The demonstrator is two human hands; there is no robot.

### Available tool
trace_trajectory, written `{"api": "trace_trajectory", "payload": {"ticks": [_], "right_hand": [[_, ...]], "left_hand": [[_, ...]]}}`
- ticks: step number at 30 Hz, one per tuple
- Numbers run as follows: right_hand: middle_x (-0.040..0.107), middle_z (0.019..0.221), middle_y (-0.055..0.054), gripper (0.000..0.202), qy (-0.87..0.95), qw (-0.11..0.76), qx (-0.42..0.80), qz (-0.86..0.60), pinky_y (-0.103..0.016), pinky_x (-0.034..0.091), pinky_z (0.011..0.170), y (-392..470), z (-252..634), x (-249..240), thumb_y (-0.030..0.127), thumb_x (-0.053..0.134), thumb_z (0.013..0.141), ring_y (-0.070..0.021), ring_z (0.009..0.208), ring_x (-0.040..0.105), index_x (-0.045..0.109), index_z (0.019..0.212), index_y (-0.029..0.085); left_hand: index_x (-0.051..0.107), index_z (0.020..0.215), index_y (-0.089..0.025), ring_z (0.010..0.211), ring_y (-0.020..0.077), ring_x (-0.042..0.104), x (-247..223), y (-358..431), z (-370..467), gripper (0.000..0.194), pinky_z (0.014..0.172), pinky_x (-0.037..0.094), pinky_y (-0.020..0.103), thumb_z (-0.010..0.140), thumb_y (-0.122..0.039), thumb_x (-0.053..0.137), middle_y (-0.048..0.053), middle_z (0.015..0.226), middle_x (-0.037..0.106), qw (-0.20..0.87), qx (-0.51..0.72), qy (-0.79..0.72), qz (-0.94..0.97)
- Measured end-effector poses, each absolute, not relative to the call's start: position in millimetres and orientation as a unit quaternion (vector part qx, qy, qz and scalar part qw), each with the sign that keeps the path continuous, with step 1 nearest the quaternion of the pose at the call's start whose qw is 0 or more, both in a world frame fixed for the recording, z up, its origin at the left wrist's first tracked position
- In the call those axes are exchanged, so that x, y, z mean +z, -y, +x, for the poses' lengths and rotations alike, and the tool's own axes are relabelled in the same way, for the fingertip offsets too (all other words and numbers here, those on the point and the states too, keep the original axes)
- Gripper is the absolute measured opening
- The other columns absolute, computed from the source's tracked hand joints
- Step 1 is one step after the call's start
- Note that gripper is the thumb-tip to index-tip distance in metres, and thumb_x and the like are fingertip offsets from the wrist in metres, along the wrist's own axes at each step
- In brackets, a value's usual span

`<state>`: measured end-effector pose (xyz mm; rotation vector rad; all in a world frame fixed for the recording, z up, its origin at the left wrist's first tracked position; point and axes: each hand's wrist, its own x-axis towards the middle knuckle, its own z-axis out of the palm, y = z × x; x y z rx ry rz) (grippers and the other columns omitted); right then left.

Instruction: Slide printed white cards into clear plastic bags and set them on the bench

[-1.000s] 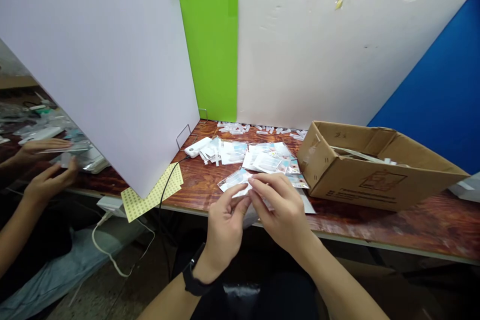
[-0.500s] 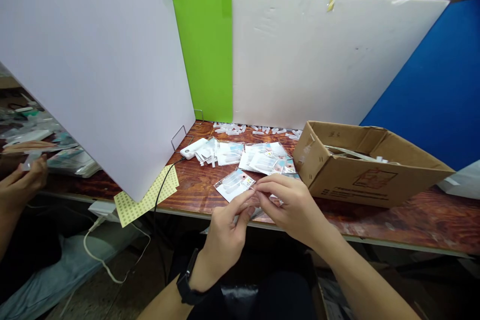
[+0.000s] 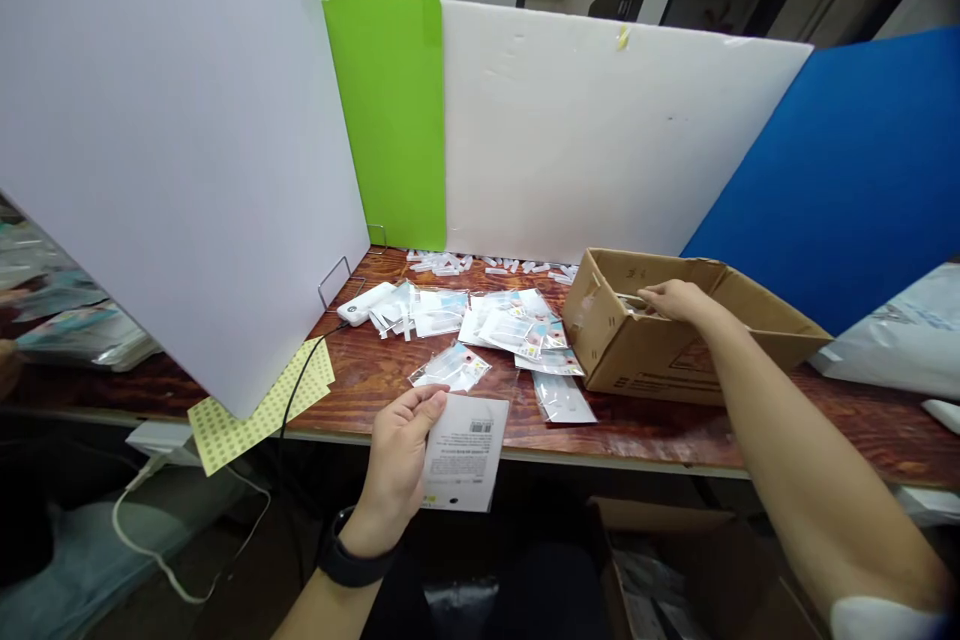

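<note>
My left hand (image 3: pixel 401 450) is closed on the edge of a printed card packet (image 3: pixel 466 450), held upright at the table's front edge with small text and a barcode facing me. My right hand (image 3: pixel 671 300) reaches over the near wall of an open cardboard box (image 3: pixel 645 360). Its fingers are bent together at the box's opening, beside pale flat pieces (image 3: pixel 631 304); what they pinch is too hidden to name. Beyond my left hand lies one clear packet (image 3: pixel 452 367) with a card in it. Several more card packets (image 3: pixel 510 325) lie overlapping near the box.
Small translucent pieces (image 3: pixel 442 263) lie scattered along the back. A white power bank (image 3: pixel 364 304) with a black cable and yellow dotted sticker sheets (image 3: pixel 262 410) lie at left. White, green and blue panels (image 3: pixel 825 170) surround the table. Another open box (image 3: pixel 660 520) stands below.
My hands, together before, are now apart. My right hand has moved right to the cardboard box. The packet in my left hand now shows its printed face. The view has shifted slightly.
</note>
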<state>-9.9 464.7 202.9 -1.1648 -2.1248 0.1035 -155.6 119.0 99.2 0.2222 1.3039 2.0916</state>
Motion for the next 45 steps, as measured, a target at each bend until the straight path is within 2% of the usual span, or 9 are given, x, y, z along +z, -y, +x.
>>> {"api": "trace_trajectory", "payload": {"ticks": [6,11,17,24,27,31,33,40,45], "right_hand": [[0.066,0.090,-0.013,0.037,0.790,0.461,0.108,-0.390,-0.038,0.044,0.077,-386.9,-18.6,182.4,0.033,0.032,0.089,-0.0214,0.080,0.060,0.061,0.095,0.013],[0.069,0.094,-0.008,0.034,0.746,0.203,0.613,-0.164,-0.035,0.050,0.076,-272.4,-23.7,129.1,0.036,0.062,0.075,-0.0207,0.082,0.063,0.063,0.104,0.020],[0.069,0.070,-0.004,0.021,0.586,0.174,0.761,-0.216,-0.030,0.052,0.062,-234.7,-18.9,99.2,0.035,0.065,0.075,-0.0181,0.065,0.063,0.071,0.079,0.016],[0.070,0.070,-0.002,0.024,0.525,0.127,0.797,-0.270,-0.025,0.048,0.057,-216.9,13.6,67.0,0.029,0.067,0.073,-0.0137,0.061,0.062,0.070,0.095,0.020],[0.068,0.066,-0.001,0.013,0.535,0.140,0.786,-0.277,-0.022,0.045,0.053,-205.8,27.8,50.0,0.024,0.067,0.071,-0.0109,0.056,0.057,0.073,0.083,0.021],[0.066,0.063,-0.001,0.010,0.583,0.171,0.750,-0.262,-0.022,0.040,0.050,-195.3,41.2,39.0,0.021,0.063,0.072,-0.0114,0.054,0.053,0.072,0.071,0.020],[0.066,0.064,-0.002,0.012,0.621,0.169,0.724,-0.248,-0.023,0.039,0.050,-193.1,45.4,38.6,0.023,0.060,0.075,-0.0124,0.054,0.052,0.072,0.072,0.021],[0.063,0.063,-0.003,0.023,0.663,0.163,0.706,-0.190,-0.026,0.037,0.048,-192.2,52.1,42.5,0.035,0.053,0.079,-0.0139,0.053,0.050,0.070,0.079,0.020],[0.061,0.064,-0.001,0.012,0.616,0.120,0.730,-0.268,-0.023,0.041,0.048,-185.0,50.5,45.5,0.029,0.070,0.068,-0.0119,0.054,0.051,0.067,0.076,0.020]], "left_hand": [[0.062,0.079,-0.012,0.056,0.0123,0.060,109.9,-122.4,-151.2,0.027,0.057,0.049,0.023,0.060,-0.026,0.076,0.001,0.063,0.067,0.343,0.816,-0.463,0.047],[0.062,0.078,-0.013,0.057,0.0134,0.061,110.5,-124.9,-142.6,0.022,0.057,0.049,0.024,0.063,-0.024,0.073,0.001,0.061,0.066,0.365,0.815,-0.447,0.046],[0.063,0.077,-0.014,0.058,0.0125,0.062,105.3,-113.1,-127.4,0.016,0.057,0.048,0.022,0.065,-0.020,0.071,0.000,0.062,0.068,0.378,0.801,-0.463,0.030],[0.065,0.085,-0.013,0.056,0.0126,0.063,86.0,-75.7,-117.8,0.016,0.055,0.048,0.022,0.069,-0.016,0.067,0.004,0.065,0.070,0.481,0.705,-0.520,0.035],[0.064,0.099,-0.016,0.060,0.0147,0.065,76.0,-63.3,-109.9,0.030,0.058,0.050,0.025,0.069,-0.016,0.068,0.005,0.069,0.072,0.510,0.690,-0.514,0.010],[0.069,0.066,-0.014,0.051,0.0103,0.060,65.4,-51.7,-102.0,0.004,0.049,0.045,0.019,0.063,-0.012,0.071,0.002,0.057,0.068,0.515,0.689,-0.511,-0.012],[0.067,0.057,-0.013,0.047,0.0081,0.056,62.6,-47.3,-100.8,0.006,0.046,0.041,0.017,0.062,-0.012,0.070,0.000,0.051,0.064,0.520,0.688,-0.506,-0.008],[0.068,0.063,-0.012,0.054,0.0121,0.057,59.7,-36.4,-99.2,0.011,0.054,0.042,0.021,0.066,-0.023,0.066,0.004,0.057,0.065,0.523,0.693,-0.495,0.033],[0.066,0.064,-0.015,0.053,0.0096,0.055,58.3,-32.4,-93.5,0.008,0.052,0.042,0.018,0.063,-0.018,0.073,0.001,0.057,0.065,0.489,0.678,-0.546,0.049]]}}
